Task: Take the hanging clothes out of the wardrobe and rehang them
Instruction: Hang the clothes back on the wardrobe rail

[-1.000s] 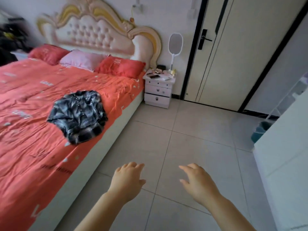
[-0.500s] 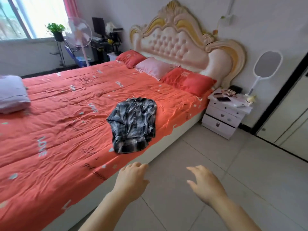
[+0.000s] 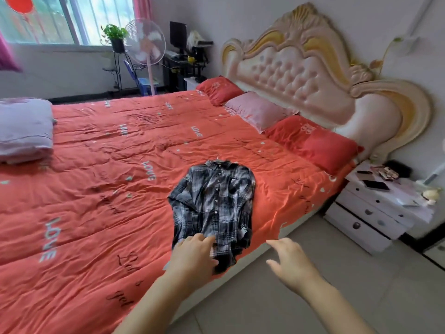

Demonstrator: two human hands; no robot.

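Bed point(image 3: 96, 189) w/ orange cover. Pillows point(image 3: 313, 143) at the headboard, folded blanket point(image 3: 24, 131) far left, nightstand point(image 3: 375, 213) on the right by the bed, fan point(image 3: 145, 42) at the back. Plaid shirt point(image 3: 214, 203) lies flat on the bed near its right edge. Long axis runs far to near: collar away, hem toward the person. Left hand point(image 3: 192, 256) is over the hem w/ fingers loose, contact can't tell. Right hand point(image 3: 291, 263) is over the floor, fingers spread, holding nothing.

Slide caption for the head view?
Open left hand and right hand reach toward a grey plaid button-up shirt on an orange-red quilted bed.
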